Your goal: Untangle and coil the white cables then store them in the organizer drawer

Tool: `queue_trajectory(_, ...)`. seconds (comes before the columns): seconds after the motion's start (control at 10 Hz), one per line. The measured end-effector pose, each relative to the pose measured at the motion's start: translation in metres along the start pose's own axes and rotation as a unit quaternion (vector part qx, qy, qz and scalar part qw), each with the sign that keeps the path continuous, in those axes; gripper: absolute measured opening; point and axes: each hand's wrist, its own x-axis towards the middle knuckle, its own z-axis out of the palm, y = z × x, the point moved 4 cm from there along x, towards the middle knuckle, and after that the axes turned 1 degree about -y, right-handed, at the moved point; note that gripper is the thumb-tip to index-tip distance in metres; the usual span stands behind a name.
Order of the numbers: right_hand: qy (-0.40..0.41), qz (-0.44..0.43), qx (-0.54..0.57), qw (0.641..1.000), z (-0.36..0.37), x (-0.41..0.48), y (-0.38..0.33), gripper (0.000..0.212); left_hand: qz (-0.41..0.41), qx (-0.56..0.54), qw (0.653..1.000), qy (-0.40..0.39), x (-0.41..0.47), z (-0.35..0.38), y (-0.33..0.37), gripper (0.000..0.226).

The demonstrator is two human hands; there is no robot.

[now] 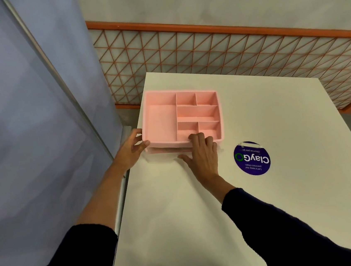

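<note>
A pink organizer [161, 121] with several empty top compartments stands at the far left of the white table [284, 186]. A clear drawer front [166, 153] shows under its near edge. My left hand [132, 149] grips the organizer's near-left corner. My right hand [201, 155] lies flat against the drawer front, fingers on the organizer's near rim, thumb on the table. No white cables are in view.
A round purple sticker [252, 159] is on the table right of my right hand. An orange lattice fence [226, 47] runs behind the table. A grey-blue panel [26, 105] stands close on the left, beside the table edge.
</note>
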Motion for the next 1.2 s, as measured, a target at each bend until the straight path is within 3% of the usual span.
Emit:
queue_trajectory(0.2,-0.004,-0.006,-0.071,0.997,-0.004,0.018,-0.008,0.057,-0.022,-0.021,0.999,-0.012,-0.004,0.001,0.0,0.024)
queue_trajectory(0.4,-0.018,0.009,-0.073,0.997,-0.004,0.022,-0.009,0.061,-0.041,-0.036,0.998,-0.009,-0.004,0.0,-0.009,0.061)
queue_trajectory(0.7,-0.084,-0.013,-0.054,0.995,-0.004,0.024,-0.011,0.053,0.021,0.116,0.991,0.067,0.004,0.008,-0.002,0.057)
queue_trajectory(0.9,-0.066,-0.051,0.01,0.996,-0.012,0.004,0.001,0.044,-0.025,0.184,0.977,0.102,-0.012,0.019,-0.014,0.069)
queue_trajectory(1.0,-0.053,-0.085,-0.003,0.995,-0.022,-0.004,0.004,0.038,-0.106,0.273,0.942,0.164,-0.027,0.029,-0.013,0.05)
queue_trajectory(1.1,-0.048,-0.094,0.001,0.994,-0.032,-0.012,0.01,0.036,-0.14,0.353,0.908,0.174,-0.044,0.044,-0.003,0.045)
queue_trajectory(1.2,-0.141,-0.135,-0.016,0.981,-0.039,-0.021,0.013,0.027,-0.107,0.408,0.905,0.059,-0.051,0.068,0.009,0.038)
